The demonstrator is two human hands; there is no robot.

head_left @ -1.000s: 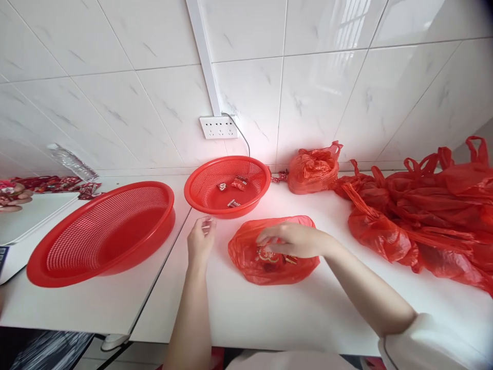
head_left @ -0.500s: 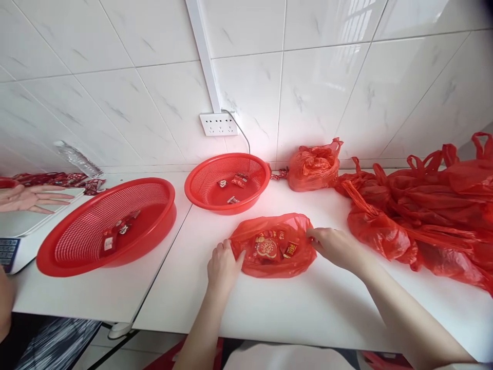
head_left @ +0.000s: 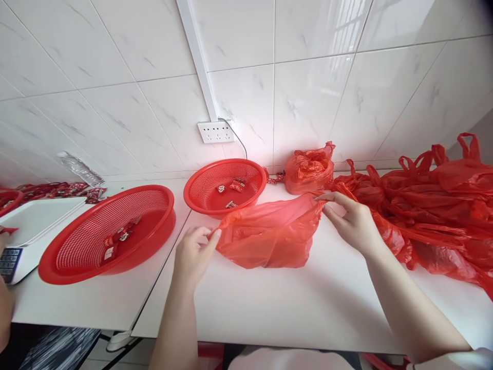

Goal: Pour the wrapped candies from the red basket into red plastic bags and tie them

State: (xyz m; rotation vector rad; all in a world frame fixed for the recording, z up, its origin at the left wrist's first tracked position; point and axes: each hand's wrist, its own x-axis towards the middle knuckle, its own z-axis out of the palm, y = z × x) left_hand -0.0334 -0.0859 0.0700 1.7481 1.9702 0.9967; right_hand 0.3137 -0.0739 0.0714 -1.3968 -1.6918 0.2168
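A red plastic bag (head_left: 269,234) rests on the white counter (head_left: 292,313) in front of me, its mouth pulled up and stretched wide. My left hand (head_left: 191,254) pinches the bag's left edge. My right hand (head_left: 352,221) pinches its right edge, a little higher. The sweets inside the bag are hidden by the plastic. Just behind the bag stands a small red mesh basket (head_left: 225,186) holding a few wrapped sweets.
A large red mesh basket (head_left: 108,234) with a few red packets lies at left. A white scale (head_left: 26,228) and loose red wrappers (head_left: 61,190) sit at far left. A knotted red bag (head_left: 308,169) and a heap of red bags (head_left: 435,205) fill the right. A wall socket (head_left: 215,132) is above.
Both hands went from resting at the bag's sides to gripping its edges, lifting and stretching the mouth wide. The other person's hand at far left has withdrawn from above the scale.
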